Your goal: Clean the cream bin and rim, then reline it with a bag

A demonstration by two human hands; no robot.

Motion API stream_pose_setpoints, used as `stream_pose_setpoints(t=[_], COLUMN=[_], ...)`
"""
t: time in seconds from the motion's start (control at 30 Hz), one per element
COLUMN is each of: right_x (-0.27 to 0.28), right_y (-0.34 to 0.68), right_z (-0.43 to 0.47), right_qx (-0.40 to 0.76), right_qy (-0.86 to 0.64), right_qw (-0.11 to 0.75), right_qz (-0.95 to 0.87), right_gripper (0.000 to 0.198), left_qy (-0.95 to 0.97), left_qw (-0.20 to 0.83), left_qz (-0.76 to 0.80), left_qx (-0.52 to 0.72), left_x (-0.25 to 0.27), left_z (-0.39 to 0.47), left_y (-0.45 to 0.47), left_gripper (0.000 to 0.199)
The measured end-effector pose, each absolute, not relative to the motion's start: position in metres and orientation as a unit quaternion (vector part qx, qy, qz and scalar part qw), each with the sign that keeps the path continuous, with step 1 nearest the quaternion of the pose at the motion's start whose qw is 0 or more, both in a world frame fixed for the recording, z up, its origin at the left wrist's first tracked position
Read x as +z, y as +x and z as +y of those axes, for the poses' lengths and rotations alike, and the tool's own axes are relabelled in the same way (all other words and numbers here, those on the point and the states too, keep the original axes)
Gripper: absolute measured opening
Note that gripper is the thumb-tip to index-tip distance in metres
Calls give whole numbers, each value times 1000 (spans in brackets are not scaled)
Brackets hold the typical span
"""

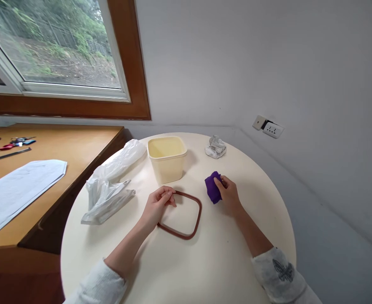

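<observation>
Between the thumb and fingers of my left hand (pixel 161 202) is the upper left part of a brown, rounded-square ring (pixel 199 215), like a bin's rim. The ring is low over the round white table (pixel 205 270) or resting on it; I cannot tell which. My right hand (pixel 229 193) is closed on a crumpled purple cloth (pixel 212 187), to the right of the ring. Just beyond my left hand stands an open cream plastic bin (pixel 167 164), upright. The fingertips of my right hand are partly hidden behind the cloth.
A crumpled clear plastic bag (pixel 110 190) lies at the table's left. A balled grey-white cloth or paper (pixel 215 147) sits at the back right. On the left, a wooden desk (pixel 87 141) holds white paper sheets (pixel 18 185) and small items. A wall socket (pixel 273 129) is at right.
</observation>
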State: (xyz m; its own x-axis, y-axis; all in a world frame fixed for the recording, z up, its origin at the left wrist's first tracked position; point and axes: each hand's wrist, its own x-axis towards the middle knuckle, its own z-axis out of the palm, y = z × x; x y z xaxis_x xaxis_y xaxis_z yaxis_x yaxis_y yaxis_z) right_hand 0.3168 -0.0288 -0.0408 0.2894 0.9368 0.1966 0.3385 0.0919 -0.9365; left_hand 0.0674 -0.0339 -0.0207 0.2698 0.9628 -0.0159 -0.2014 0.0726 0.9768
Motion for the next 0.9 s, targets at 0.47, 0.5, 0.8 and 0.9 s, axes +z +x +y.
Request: stream_pose_setpoints(t=[0.47,0.5,0.8,0.9], right_x=[-71,-72,-63,-61], right_y=[420,422,408,386], right_z=[-14,-15,-17,-17], right_qx=[67,55,-71,-77], right_qy=[-782,-789,-764,-699], right_qw=[402,392,400,424], right_qz=[-473,-470,-502,-571], right_gripper=[32,32,34,23], left_qy=[465,462,441,450], left_qw=[635,636,632,591], left_qz=[392,391,385,403], left_qx=[477,478,507,535], left_x=[-12,-13,-18,-18], left_z=[-35,-35,-33,-32], left_y=[69,68,66,62], left_gripper=[21,20,16,15])
